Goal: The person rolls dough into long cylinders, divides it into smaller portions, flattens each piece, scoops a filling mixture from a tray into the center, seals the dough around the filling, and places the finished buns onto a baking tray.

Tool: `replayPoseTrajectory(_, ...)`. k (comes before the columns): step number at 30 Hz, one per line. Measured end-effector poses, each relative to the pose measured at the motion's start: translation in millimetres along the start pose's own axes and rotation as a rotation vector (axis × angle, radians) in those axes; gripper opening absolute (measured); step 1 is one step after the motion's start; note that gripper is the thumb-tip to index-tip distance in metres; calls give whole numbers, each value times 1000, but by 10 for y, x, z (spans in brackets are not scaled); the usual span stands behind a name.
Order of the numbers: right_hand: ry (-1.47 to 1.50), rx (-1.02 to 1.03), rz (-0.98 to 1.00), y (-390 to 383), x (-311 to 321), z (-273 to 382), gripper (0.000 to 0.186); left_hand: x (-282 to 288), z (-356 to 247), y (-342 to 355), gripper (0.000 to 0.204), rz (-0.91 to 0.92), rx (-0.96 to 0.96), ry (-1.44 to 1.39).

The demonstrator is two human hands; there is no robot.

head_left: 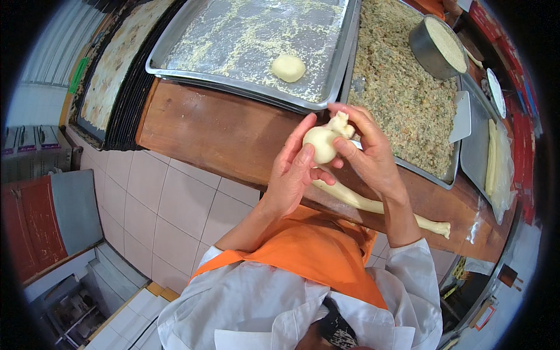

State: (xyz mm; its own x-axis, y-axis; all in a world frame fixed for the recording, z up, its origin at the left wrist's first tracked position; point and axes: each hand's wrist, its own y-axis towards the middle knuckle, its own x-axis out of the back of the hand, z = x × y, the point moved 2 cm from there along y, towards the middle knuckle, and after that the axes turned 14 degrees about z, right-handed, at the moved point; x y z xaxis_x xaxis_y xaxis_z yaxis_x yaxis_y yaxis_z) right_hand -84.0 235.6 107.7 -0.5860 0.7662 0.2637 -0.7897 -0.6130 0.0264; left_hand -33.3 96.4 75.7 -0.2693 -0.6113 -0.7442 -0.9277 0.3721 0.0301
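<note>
My left hand [291, 175] and my right hand [367, 157] are together above the wooden table [210, 122], closed around a smooth pale dough ball [318, 146] with a ragged knob of dough [341, 124] pinched up at its upper right. A long dough rope [373, 205] lies on the table beneath them. Just beyond my hands is a metal tray [204, 41] dusted with pale crumbs, holding one round dough piece [288, 67].
A tray of chopped filling [391, 76] sits at right with a round pot [437, 46] and a scraper [459, 116]. Farther right, bagged dough strips [491, 163] lie on a tray. Stacked baking sheets [116, 70] stand at left. A person's hand [452, 7] shows at top right.
</note>
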Motion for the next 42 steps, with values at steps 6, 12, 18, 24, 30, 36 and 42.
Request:
replayPoseTrajectory(6, 491, -44, 127, -25, 64, 119, 28, 21, -65, -65, 48, -21, 51, 75)
replayPoseTrajectory(12, 199, 79, 299, -66, 119, 67, 22, 154, 32, -70, 46, -112, 338, -78)
replayPoseTrajectory(18, 492, -87, 175, -76, 39, 16, 17, -81, -66, -1, 41, -276, -2, 167)
replayPoseTrajectory(24, 196, 117, 167, -65, 57, 5, 20, 90, -100, -164, 26, -7, 139, 159)
replayPoseTrajectory(30, 401, 48, 131, -88, -77, 90, 16, 102, -71, -86, 38, -138, 195, 173)
replayPoseTrajectory(36, -231, 96, 208, -125, -40, 186, 18, 205, -74, -83, 28, -185, 116, 245)
replayPoseTrajectory(42, -413, 204, 94, -158, -134, 183, 19, 73, -52, -105, 34, -153, 79, 462)
